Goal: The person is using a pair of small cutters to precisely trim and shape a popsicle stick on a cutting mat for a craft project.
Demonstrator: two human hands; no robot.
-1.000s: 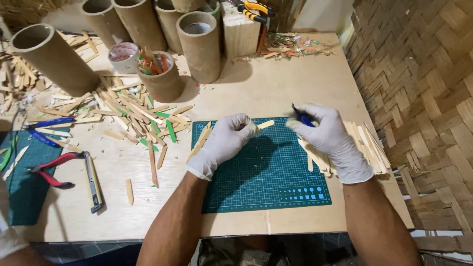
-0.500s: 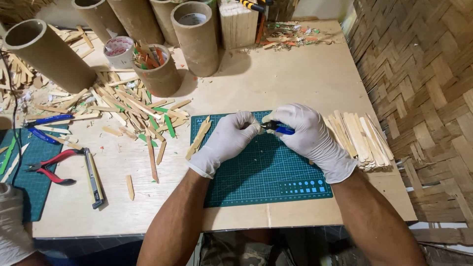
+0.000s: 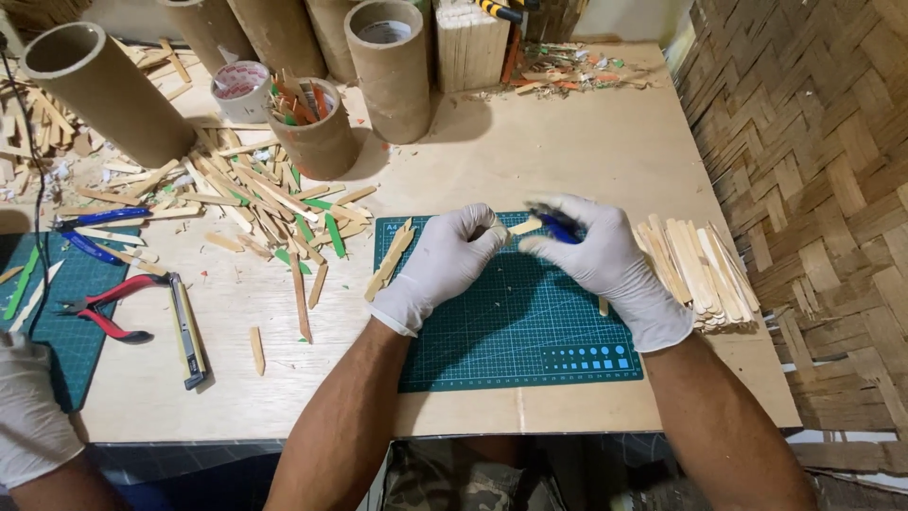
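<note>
Both hands wear white gloves and meet over the upper part of the green mat (image 3: 511,341) at the centre of the counter (image 3: 586,161).

Left hand (image 3: 445,260): fingers closed on a pale wood stick (image 3: 523,227), which juts from the fingertips toward 3 o'clock.

Right hand (image 3: 596,251): closed around a blue-handled tool (image 3: 558,227), probably a small knife; its tip is too small to make out. The tool meets the stick's free end just above the mat.

Around the mat:
- A short row of sticks (image 3: 392,257) lies across the mat's edge at 9 o'clock of the left hand.
- A stack of sticks (image 3: 705,274) lies at 3 o'clock of the right hand, just beside the wrist, near the counter's right edge.
- One small offcut (image 3: 602,306) lies on the mat by the right hand's heel.

Further out:
- At 10 o'clock, a loose heap of wood and green sticks (image 3: 255,199) lies before a cardboard cup (image 3: 317,128) filled with coloured pieces.
- A roll of tape (image 3: 241,90) lies left of the cup.
- Tall cardboard tubes (image 3: 392,66) stand at 12 o'clock; another tube (image 3: 104,95) lies tilted at 10 o'clock.
- At 9 o'clock, red pliers (image 3: 109,308) and a utility knife (image 3: 186,331) lie on the counter.
- A second person's gloved hand (image 3: 28,416) shows at 8 o'clock, at the frame's corner.
</note>
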